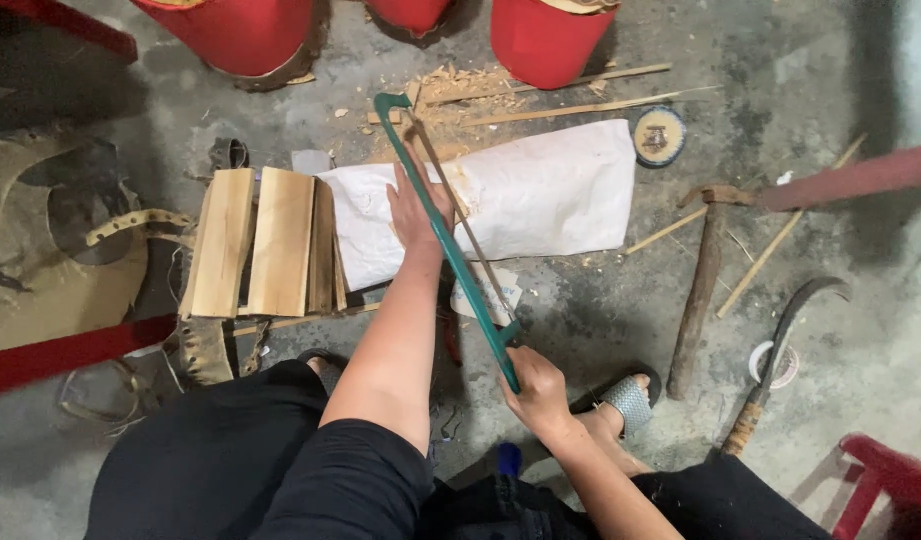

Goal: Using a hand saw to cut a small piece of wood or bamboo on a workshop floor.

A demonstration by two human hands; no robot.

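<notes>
- The right hand (537, 392) is wrapped tight round the near end of a green-framed hacksaw (451, 235), which runs diagonally up and away toward the far left.
- The left hand (413, 212) lies flat and open, fingers stretched out, pressing down on a white sack (541, 195) spread on the concrete floor; the saw frame crosses just over its right side.
- Just left of the sack there's a bunch of split wooden slats (266, 245) leaning together.
- On the right lie a hammer (699, 290) and a curved sickle (781, 350), well apart from both hands.
- Far side: red buckets (546, 40), thin sticks and a pile of wood shavings (451, 95).
</notes>
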